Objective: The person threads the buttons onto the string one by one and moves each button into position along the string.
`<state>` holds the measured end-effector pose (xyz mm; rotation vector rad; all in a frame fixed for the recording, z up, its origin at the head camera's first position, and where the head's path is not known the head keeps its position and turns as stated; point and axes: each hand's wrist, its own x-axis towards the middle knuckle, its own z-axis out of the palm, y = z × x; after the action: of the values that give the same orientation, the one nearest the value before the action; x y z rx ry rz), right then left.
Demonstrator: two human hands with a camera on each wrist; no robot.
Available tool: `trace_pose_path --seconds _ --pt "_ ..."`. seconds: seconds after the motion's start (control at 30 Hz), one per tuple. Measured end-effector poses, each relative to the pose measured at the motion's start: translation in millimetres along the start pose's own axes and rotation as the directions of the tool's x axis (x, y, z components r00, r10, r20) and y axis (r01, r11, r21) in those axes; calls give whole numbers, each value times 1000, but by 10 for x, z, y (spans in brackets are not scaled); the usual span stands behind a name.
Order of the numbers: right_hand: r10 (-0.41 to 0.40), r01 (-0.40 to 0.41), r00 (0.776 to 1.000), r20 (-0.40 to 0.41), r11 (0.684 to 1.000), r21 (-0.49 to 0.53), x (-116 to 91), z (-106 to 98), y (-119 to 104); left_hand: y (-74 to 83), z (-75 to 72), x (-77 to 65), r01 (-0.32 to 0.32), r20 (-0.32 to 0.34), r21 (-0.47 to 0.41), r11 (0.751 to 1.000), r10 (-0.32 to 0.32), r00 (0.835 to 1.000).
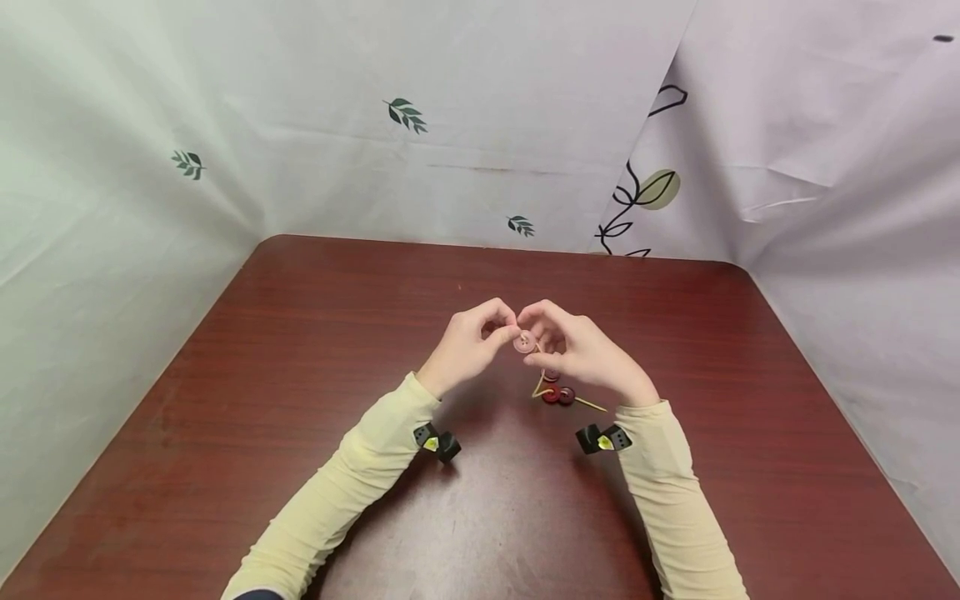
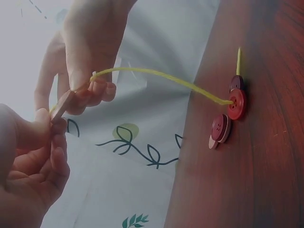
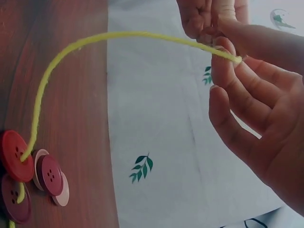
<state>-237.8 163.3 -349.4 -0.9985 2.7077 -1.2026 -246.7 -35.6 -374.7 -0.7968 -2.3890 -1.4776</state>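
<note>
My left hand [image 1: 468, 346] pinches a pale pink button [image 1: 525, 342] by its edge, between thumb and fingertips. From the other side my right hand [image 1: 581, 346] holds the yellow cord [image 2: 156, 73] in its curled fingers, its thumb tip close to that button. The cord arches down to a bright red button [image 2: 237, 104] on the table and passes through it. A dark maroon button [image 3: 16, 197] lies against the red one, also on the cord. Whether the cord passes through the pink button is mostly hidden by fingers.
Beside the strung buttons lies a small overlapping pile, a maroon button [image 3: 51, 175] with pale pink ones under it. The dark red wooden table [image 1: 337, 333] is bounded by white patterned cloth [image 1: 465, 125] at the back and sides.
</note>
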Motion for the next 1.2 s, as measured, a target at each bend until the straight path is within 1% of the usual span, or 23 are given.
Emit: trace_pose_path --seconds 0.17,0.27,0.5,0.8,1.07,1.2 --pt "-14 13 999 -35 1000 -16 11 18 5 -5 0 3 14 -22 -4 1000 -14 1000" --pt "-12 11 999 -42 1000 -18 8 18 6 -8 -2 5 28 -26 -10 1000 -28 999" --pt "1 -2 1000 -16 1000 -23 4 1 19 -19 -17 7 52 -19 -14 999 -52 998" --pt "21 -21 999 33 1000 -8 -11 -32 23 -24 -63 13 79 48 0 997 -79 996" --pt "35 -34 997 73 999 -4 -26 -33 39 5 -117 14 98 74 27 995 -100 992" --pt "46 -44 995 87 999 -16 -25 -41 54 14 -150 19 96 102 12 995 -97 990"
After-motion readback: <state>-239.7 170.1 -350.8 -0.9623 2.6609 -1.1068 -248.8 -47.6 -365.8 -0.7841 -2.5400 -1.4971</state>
